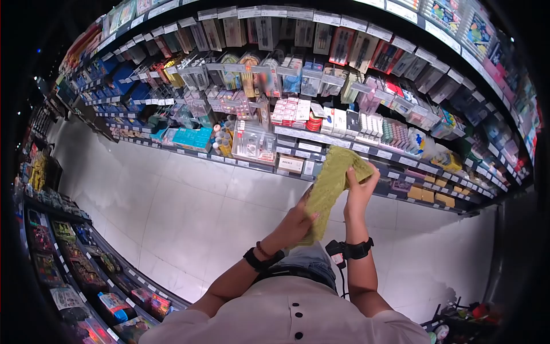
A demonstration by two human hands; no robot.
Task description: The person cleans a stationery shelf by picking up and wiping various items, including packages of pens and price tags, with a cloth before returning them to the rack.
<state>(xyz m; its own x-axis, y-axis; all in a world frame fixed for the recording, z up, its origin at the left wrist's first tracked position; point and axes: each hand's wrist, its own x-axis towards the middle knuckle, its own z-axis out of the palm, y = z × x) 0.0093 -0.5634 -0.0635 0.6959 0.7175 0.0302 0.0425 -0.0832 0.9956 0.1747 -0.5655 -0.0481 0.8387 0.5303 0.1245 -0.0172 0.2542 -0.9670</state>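
Observation:
A green fluffy cloth (pixel 327 189) is stretched at a slant between my two hands, in front of my body and above the floor. My left hand (pixel 295 222) grips its lower part from the left side, fingers wrapped on the edge. Near the upper right end, my right hand (pixel 360 186) holds the cloth with the thumb on top, and a part of the cloth hangs over the fingers. Black bands are on both wrists.
Ahead, a curved shelf unit (pixel 321 136) carries rows of boxed and packaged goods. At the lower left stands another shelf (pixel 86 286) with colourful packs. Pale floor tiles (pixel 177 195) lie between them. Dark items (pixel 470 315) stand at the lower right.

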